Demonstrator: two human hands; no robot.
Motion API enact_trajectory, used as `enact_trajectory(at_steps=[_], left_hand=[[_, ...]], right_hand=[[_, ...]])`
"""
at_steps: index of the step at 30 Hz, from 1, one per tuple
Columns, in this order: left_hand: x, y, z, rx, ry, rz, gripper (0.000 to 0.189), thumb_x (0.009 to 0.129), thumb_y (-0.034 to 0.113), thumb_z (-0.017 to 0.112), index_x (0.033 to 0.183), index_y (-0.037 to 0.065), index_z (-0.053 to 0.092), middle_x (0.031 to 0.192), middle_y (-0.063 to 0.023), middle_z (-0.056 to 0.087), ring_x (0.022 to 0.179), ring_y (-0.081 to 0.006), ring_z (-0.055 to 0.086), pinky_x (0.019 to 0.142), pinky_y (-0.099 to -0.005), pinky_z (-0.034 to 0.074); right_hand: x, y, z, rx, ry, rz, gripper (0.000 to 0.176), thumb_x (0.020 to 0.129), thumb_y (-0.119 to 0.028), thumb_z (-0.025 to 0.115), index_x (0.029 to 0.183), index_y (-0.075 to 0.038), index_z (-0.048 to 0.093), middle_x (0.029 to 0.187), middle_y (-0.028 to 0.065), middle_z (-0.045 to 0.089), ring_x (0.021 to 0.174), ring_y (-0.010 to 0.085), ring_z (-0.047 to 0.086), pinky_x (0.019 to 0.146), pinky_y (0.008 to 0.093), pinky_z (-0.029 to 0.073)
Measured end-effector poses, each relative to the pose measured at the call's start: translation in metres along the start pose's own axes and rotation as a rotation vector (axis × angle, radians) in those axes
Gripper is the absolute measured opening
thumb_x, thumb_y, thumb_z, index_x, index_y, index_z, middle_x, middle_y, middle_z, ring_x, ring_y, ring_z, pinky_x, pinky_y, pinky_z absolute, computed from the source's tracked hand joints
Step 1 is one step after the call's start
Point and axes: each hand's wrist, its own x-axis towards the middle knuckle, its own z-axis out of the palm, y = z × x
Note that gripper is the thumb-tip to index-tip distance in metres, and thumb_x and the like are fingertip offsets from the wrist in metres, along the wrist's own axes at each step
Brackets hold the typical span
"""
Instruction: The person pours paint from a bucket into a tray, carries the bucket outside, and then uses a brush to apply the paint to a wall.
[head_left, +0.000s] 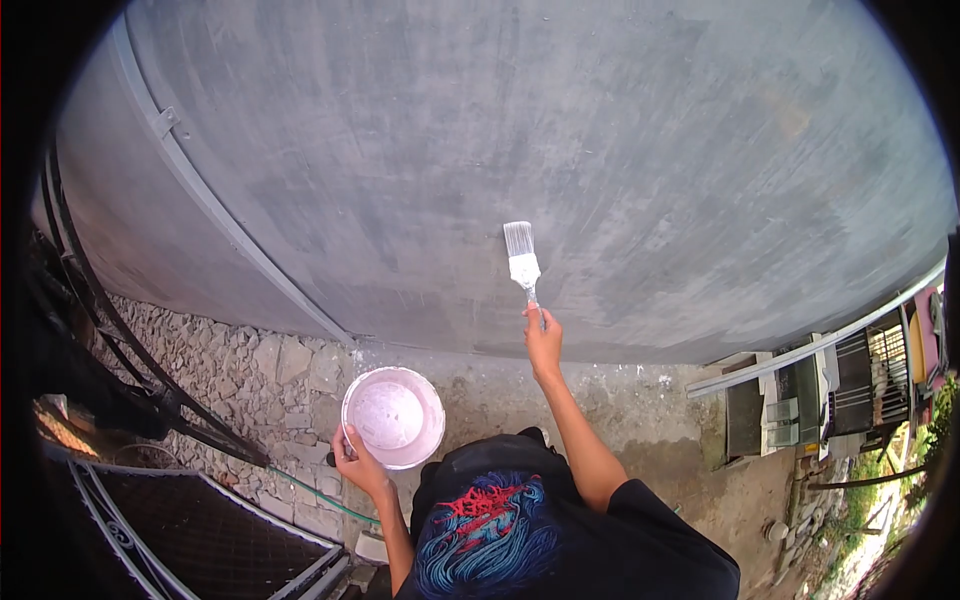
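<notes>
A grey wall fills the upper part of the head view. In front of it, my right hand grips the handle of a paintbrush, bristles pointing up and coated in white paint. Whether the bristles touch the wall is hard to tell. Lower left, my left hand holds a round, paint-smeared bucket by its side, with the thumb over the rim. Pale paint shows inside the bucket.
A pipe runs down the wall's left part. Rubble and a green hose lie at lower left, beside a dark metal gate. Racks stand at right, near another pipe.
</notes>
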Motion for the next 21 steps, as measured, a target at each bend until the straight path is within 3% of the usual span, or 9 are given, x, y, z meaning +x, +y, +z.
enact_trajectory(at_steps=[3, 5, 9, 16, 18, 21], left_hand=[[0.0, 0.001, 0.001, -0.006, 0.022, 0.007, 0.033, 0.096, 0.021, 0.062, 0.115, -0.006, 0.06, 0.107, -0.0103, 0.062, 0.091, -0.0148, 0.06, 0.08, -0.0281, 0.049], [-0.001, 0.002, -0.001, -0.002, 0.038, 0.006, 0.033, 0.096, 0.021, 0.062, 0.115, -0.006, 0.06, 0.107, -0.0104, 0.062, 0.091, -0.0148, 0.06, 0.08, -0.0281, 0.049], [0.002, 0.004, -0.006, -0.02, 0.046, -0.01, 0.033, 0.096, 0.021, 0.062, 0.116, -0.006, 0.06, 0.107, -0.0102, 0.062, 0.091, -0.0147, 0.06, 0.08, -0.0283, 0.049], [0.003, 0.001, -0.012, 0.051, 0.07, 0.037, 0.033, 0.096, 0.021, 0.061, 0.116, -0.006, 0.06, 0.108, -0.0104, 0.063, 0.093, -0.0154, 0.06, 0.083, -0.0297, 0.048], [0.002, 0.001, -0.012, 0.035, 0.069, 0.033, 0.033, 0.096, 0.021, 0.06, 0.116, -0.006, 0.06, 0.107, -0.0105, 0.063, 0.093, -0.0153, 0.06, 0.083, -0.0295, 0.048], [0.001, 0.0, -0.01, 0.008, 0.067, 0.008, 0.032, 0.096, 0.02, 0.06, 0.116, -0.006, 0.06, 0.107, -0.0106, 0.063, 0.093, -0.0152, 0.06, 0.082, -0.0291, 0.048]], right_hand=[[0.003, 0.057, -0.002, -0.14, 0.005, 0.139, 0.035, 0.095, -0.039, 0.058, 0.088, -0.005, 0.064, 0.059, -0.0052, 0.04, 0.051, 0.0054, 0.036, 0.046, 0.0236, 0.03], [-0.001, 0.063, -0.005, -0.067, -0.05, 0.431, 0.038, 0.094, -0.041, 0.059, 0.086, -0.004, 0.065, 0.06, -0.0047, 0.042, 0.052, 0.0062, 0.038, 0.047, 0.0243, 0.032], [0.006, 0.053, -0.003, -0.024, -0.063, 0.429, 0.037, 0.094, -0.039, 0.059, 0.088, -0.003, 0.065, 0.061, -0.0049, 0.041, 0.052, 0.006, 0.037, 0.047, 0.0241, 0.033], [-0.019, -0.096, 0.005, 0.241, -0.155, 0.128, 0.035, 0.097, -0.035, 0.057, 0.09, -0.001, 0.062, 0.058, -0.0064, 0.035, 0.052, 0.0049, 0.031, 0.048, 0.0246, 0.025], [-0.021, -0.098, 0.008, 0.245, -0.176, 0.053, 0.036, 0.098, -0.036, 0.056, 0.09, -0.001, 0.062, 0.057, -0.0063, 0.034, 0.052, 0.0046, 0.031, 0.048, 0.0248, 0.024], [-0.015, -0.053, 0.014, -0.022, -0.092, -0.102, 0.037, 0.097, -0.037, 0.056, 0.087, -0.002, 0.063, 0.057, -0.0051, 0.038, 0.051, 0.0052, 0.035, 0.049, 0.0248, 0.027]])
